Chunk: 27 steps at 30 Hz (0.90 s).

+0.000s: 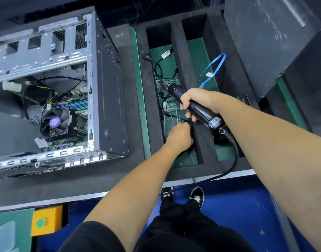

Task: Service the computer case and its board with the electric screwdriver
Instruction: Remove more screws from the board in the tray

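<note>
Foam tray (185, 57), bench's near edge: right hand (196, 102) is gripping screwdriver (190, 104), keeping it ready; left hand (179, 137) is reaching in, fingers hidden.

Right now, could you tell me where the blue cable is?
The blue cable lies in the right foam compartment, beyond the right hand gripping the electric screwdriver.

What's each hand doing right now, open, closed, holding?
Left hand: fingers curled down in the foam tray slot; what it holds cannot be told.
Right hand: closed around the electric screwdriver.
</note>
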Tool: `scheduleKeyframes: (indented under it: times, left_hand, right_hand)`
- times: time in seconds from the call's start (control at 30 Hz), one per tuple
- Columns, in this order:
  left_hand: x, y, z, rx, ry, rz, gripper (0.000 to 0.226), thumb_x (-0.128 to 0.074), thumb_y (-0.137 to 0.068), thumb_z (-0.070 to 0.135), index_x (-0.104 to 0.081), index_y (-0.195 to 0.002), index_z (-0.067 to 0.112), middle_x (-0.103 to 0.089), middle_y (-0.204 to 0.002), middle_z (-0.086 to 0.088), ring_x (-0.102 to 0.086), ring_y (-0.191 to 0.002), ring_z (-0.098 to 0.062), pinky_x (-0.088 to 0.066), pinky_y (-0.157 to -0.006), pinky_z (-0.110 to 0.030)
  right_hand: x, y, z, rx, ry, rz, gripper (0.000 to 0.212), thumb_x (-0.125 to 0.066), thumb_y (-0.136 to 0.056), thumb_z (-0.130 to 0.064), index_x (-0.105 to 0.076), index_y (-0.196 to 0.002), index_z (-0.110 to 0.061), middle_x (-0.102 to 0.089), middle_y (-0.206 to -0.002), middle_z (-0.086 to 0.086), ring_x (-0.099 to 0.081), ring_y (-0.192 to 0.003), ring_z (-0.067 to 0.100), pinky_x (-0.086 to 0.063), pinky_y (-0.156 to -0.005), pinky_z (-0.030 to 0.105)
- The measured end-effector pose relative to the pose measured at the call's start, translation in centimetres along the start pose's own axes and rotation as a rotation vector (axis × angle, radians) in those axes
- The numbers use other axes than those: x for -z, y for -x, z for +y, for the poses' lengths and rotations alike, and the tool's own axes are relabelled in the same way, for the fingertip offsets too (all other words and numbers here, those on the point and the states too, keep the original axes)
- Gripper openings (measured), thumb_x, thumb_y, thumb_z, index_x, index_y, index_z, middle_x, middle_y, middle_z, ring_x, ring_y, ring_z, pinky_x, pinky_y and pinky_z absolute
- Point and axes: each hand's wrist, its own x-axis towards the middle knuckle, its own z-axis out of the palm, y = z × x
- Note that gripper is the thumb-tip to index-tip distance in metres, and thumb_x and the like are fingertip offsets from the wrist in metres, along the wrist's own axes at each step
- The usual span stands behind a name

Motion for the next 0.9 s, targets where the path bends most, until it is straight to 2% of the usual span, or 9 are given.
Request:
scheduleKeyframes:
  times: [0.13, 0.3, 0.43, 0.57, 0.8, 0.9]
  left_hand:
    - [-0.05, 0.03, -0.01, 0.026, 0.036, -0.006, 0.008, -0.052, -0.082, 0.007, -0.045, -0.086, 0.008, -0.057, -0.096, -0.020, -0.055, -0.088, -0.039, -0.038, -0.064, -0.035]
    - [0.03, -0.13, 0.02, 0.123, 0.091, 0.013, 0.009, -0.050, -0.082, 0.003, -0.050, -0.091, 0.005, -0.056, -0.100, -0.020, -0.056, -0.092, -0.038, -0.044, -0.067, -0.035]
    - [-0.15, -0.12, -0.06, 0.088, 0.071, 0.011, 0.013, -0.050, -0.083, 0.001, -0.052, -0.096, 0.002, -0.055, -0.096, -0.019, -0.055, -0.090, -0.037, -0.046, -0.068, -0.038]
    - [-0.27, -0.25, -0.04, 0.011, -0.063, 0.037, 0.021, -0.049, -0.081, -0.005, -0.054, -0.100, 0.002, -0.058, -0.096, -0.018, -0.058, -0.090, -0.038, -0.043, -0.068, -0.038]
    - [-0.13, -0.17, 0.14, -0.025, -0.104, 0.026, 0.011, -0.055, -0.082, 0.000, -0.053, -0.093, 0.002, -0.058, -0.094, -0.018, -0.058, -0.088, -0.038, -0.039, -0.063, -0.036]
    - [-0.22, -0.01, 0.14, -0.052, -0.116, 0.014, 0.013, -0.053, -0.085, 0.002, -0.055, -0.097, -0.001, -0.059, -0.097, -0.020, -0.058, -0.089, -0.040, -0.040, -0.066, -0.038]
  right_hand:
    - [-0.01, -0.07, 0.01, 0.000, 0.004, -0.001, 0.049, -0.063, -0.050, -0.021, -0.058, -0.097, -0.006, -0.069, -0.066, 0.013, -0.062, -0.047, 0.025, -0.050, -0.047, 0.024]
    - [0.03, -0.08, 0.09, 0.001, -0.009, 0.002, 0.049, -0.063, -0.050, -0.021, -0.057, -0.096, -0.006, -0.068, -0.066, 0.013, -0.061, -0.047, 0.025, -0.049, -0.046, 0.023]
    - [0.04, -0.03, 0.06, -0.005, -0.013, -0.004, 0.050, -0.063, -0.050, -0.020, -0.057, -0.098, -0.006, -0.068, -0.066, 0.013, -0.061, -0.046, 0.025, -0.049, -0.046, 0.024]
    - [0.07, 0.03, 0.12, -0.005, -0.027, -0.002, 0.051, -0.063, -0.050, -0.020, -0.057, -0.099, -0.006, -0.068, -0.066, 0.013, -0.061, -0.046, 0.025, -0.049, -0.046, 0.024]
    - [0.06, 0.09, 0.03, -0.002, -0.027, -0.004, 0.049, -0.061, -0.052, -0.020, -0.057, -0.098, -0.005, -0.069, -0.065, 0.013, -0.061, -0.046, 0.025, -0.050, -0.046, 0.024]
    - [0.04, 0.09, 0.03, -0.001, -0.022, -0.003, 0.050, -0.062, -0.052, -0.021, -0.058, -0.099, -0.005, -0.069, -0.065, 0.012, -0.062, -0.046, 0.025, -0.050, -0.047, 0.024]
